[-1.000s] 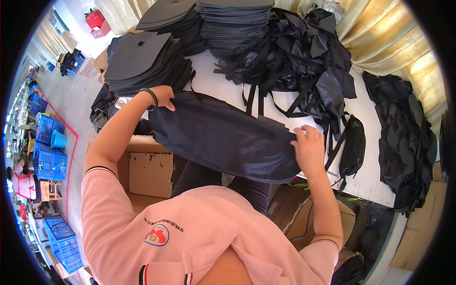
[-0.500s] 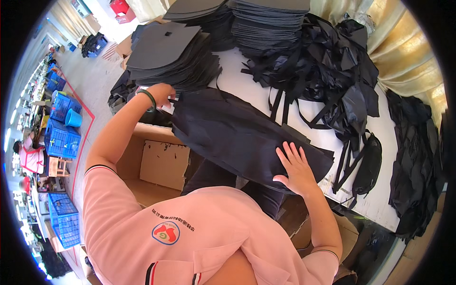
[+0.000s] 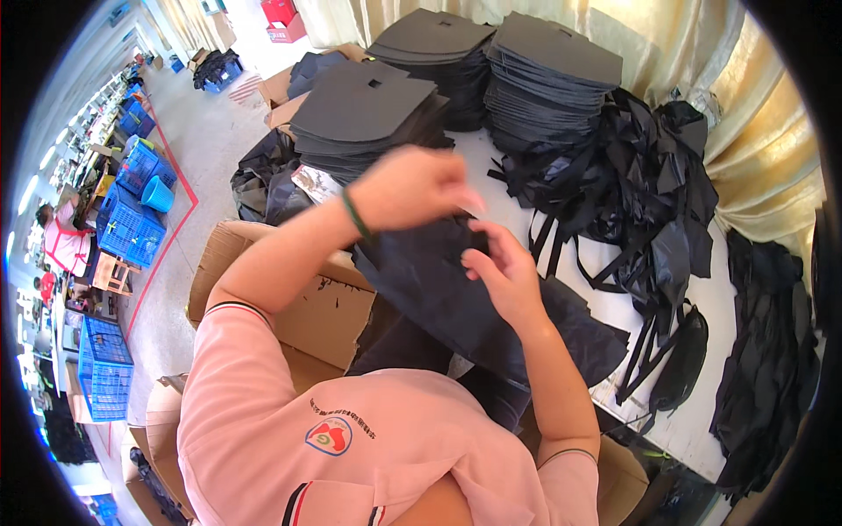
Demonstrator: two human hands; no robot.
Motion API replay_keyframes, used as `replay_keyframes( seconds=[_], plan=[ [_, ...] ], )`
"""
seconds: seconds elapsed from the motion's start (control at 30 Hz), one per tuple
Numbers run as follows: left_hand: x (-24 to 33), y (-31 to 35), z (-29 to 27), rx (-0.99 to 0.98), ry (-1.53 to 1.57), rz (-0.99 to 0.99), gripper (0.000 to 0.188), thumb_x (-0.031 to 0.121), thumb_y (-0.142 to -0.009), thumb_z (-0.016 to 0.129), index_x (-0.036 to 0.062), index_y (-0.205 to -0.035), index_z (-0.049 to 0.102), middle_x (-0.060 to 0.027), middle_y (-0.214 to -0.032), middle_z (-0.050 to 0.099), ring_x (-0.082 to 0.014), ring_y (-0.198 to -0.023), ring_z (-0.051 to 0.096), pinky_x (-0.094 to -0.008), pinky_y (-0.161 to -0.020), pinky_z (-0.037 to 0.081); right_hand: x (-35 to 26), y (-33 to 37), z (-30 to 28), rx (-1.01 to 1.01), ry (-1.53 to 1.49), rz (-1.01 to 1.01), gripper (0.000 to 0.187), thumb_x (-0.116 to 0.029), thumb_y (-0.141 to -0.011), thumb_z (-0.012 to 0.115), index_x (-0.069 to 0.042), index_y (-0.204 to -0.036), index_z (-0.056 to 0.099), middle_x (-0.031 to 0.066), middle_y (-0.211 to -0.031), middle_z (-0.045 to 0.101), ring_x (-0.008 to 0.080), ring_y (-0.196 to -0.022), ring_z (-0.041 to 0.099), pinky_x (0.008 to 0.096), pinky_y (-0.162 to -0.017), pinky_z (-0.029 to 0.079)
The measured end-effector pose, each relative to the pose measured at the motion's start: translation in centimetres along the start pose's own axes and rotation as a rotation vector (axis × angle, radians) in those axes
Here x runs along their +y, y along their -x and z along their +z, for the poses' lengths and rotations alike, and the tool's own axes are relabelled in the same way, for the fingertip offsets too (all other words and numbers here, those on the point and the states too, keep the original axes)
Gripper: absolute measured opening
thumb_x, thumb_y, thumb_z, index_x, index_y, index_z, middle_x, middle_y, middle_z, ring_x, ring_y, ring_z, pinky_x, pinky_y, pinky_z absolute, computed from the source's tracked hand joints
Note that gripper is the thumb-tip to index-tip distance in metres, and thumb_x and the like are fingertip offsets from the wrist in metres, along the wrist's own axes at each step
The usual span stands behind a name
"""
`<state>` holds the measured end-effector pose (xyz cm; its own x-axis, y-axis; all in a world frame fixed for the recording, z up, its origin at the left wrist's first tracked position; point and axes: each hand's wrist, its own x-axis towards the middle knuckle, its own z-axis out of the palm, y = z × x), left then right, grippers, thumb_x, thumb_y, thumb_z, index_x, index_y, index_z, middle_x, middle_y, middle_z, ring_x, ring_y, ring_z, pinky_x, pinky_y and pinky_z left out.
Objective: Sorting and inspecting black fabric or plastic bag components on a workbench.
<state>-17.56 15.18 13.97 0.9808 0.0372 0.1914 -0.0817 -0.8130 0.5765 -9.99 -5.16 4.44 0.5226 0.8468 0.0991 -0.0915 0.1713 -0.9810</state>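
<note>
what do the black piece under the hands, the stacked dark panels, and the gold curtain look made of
Black piece: probably thin synthetic fabric, dull with a faint sheen; it creases softly.
Stacked dark panels: matte, perhaps foam or stiff board; they lie flat with clean-cut edges, but the look leaves it open.
Gold curtain: satiny woven cloth, likely; its hanging folds catch bright highlights.

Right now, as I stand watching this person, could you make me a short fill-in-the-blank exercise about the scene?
1. A green bracelet circles the person's ____ wrist.
2. The right hand is over a piece of cloth coloured ____.
3. The tabletop is coloured ____.
4. The flat dark sheets make up ____ tall stacks.

Missing words: left; black; white; three.
</note>
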Motion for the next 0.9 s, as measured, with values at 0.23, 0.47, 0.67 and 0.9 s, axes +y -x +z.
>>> replay_keyframes(
  seconds=[0.23, 0.47, 0.67, 0.9],
  plan=[
    [-14.6, 1.8, -7.8, 0.136, -0.414, -0.191, 0.056, 0.029, -0.077, 0.080, 0.0081, -0.125, 0.059, -0.0170, -0.109, 0.068, -0.0318, -0.105, 0.063, -0.0382, -0.093, 0.048, 0.2, 0.7, -2.5, 0.060, 0.187, 0.011, 0.022, -0.009, -0.099, 0.054, 0.003, -0.116, 0.062, 0.0059, -0.093, 0.067, 0.0099, -0.078, 0.061, 0.0237, -0.072, 0.050],
    [-11.5, 1.1, -7.4, 0.259, -0.566, -0.200, 0.039, 0.013, -0.087, 0.063, 0.0093, -0.126, 0.058, -0.0214, -0.090, 0.067, -0.0392, -0.087, 0.065, -0.0448, -0.080, 0.052, 1.6, -0.8, -2.7, 0.150, 0.130, 0.033, 0.016, -0.011, -0.097, 0.060, 0.002, -0.105, 0.065, 0.0039, -0.083, 0.068, 0.0073, -0.062, 0.057, 0.0209, -0.061, 0.048],
    [3.7, 4.7, -2.7, 0.361, -0.019, 0.084, 0.042, 0.000, -0.086, 0.056, 0.0039, -0.128, 0.059, -0.0152, -0.072, 0.057, -0.0184, -0.058, 0.051, -0.0285, -0.060, 0.045, -0.8, -2.1, -2.6, 0.401, 0.076, -0.209, 0.008, -0.008, -0.095, 0.064, -0.001, -0.097, 0.064, -0.0018, -0.076, 0.063, 0.0017, -0.060, 0.052, 0.0187, -0.052, 0.042],
    [5.2, 4.3, -1.0, 0.125, 0.076, 0.216, 0.048, -0.006, -0.082, 0.052, 0.0042, -0.128, 0.061, -0.0132, -0.081, 0.064, -0.0177, -0.063, 0.055, -0.0246, -0.066, 0.049, -0.1, -1.8, -4.0, 0.516, 0.114, -0.290, 0.005, -0.006, -0.092, 0.067, -0.002, -0.091, 0.065, -0.0045, -0.073, 0.060, 0.0001, -0.057, 0.047, 0.0184, -0.051, 0.038]
  ],
)
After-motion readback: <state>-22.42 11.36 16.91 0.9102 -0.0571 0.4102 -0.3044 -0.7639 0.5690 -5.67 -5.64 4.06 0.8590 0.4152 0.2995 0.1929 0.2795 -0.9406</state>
